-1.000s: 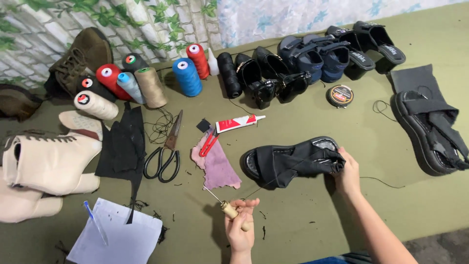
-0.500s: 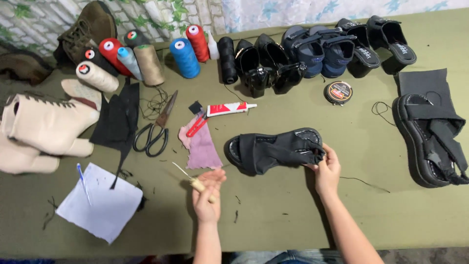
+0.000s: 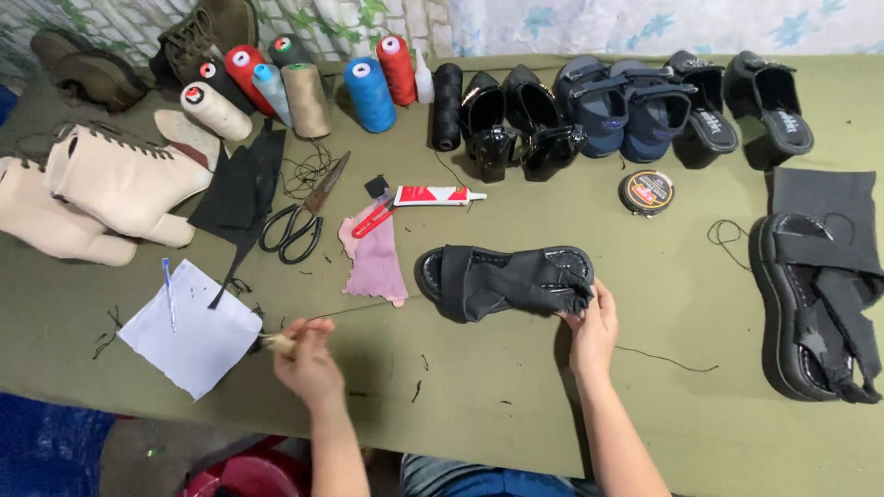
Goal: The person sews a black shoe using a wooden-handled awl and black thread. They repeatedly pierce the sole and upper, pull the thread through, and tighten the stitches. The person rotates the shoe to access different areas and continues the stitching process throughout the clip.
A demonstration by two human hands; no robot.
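A black sandal (image 3: 502, 280) with fabric straps lies on the olive table (image 3: 497, 387) at the centre. My right hand (image 3: 592, 327) grips its right end. My left hand (image 3: 308, 357) is closed on a small wooden-handled awl (image 3: 279, 343), its thin shaft pointing right toward the sandal. The hand is over the table's front left, beside a white sheet of paper (image 3: 193, 333) with a blue pen (image 3: 168, 293) on it. A loose black thread (image 3: 668, 359) trails right of my right hand.
Pink leather scrap (image 3: 374, 262), scissors (image 3: 299, 221), a red and white glue tube (image 3: 433, 196) and thread cones (image 3: 304, 87) lie behind. Cream boots (image 3: 101, 193) sit left, a round tin (image 3: 645, 192) and a second black sandal (image 3: 815, 304) right, dark shoes (image 3: 599, 106) along the back.
My left hand has pulled the awl away from the sandal, leftward toward the white paper. My right hand stays on the sandal's end. The camera view has shifted a little.
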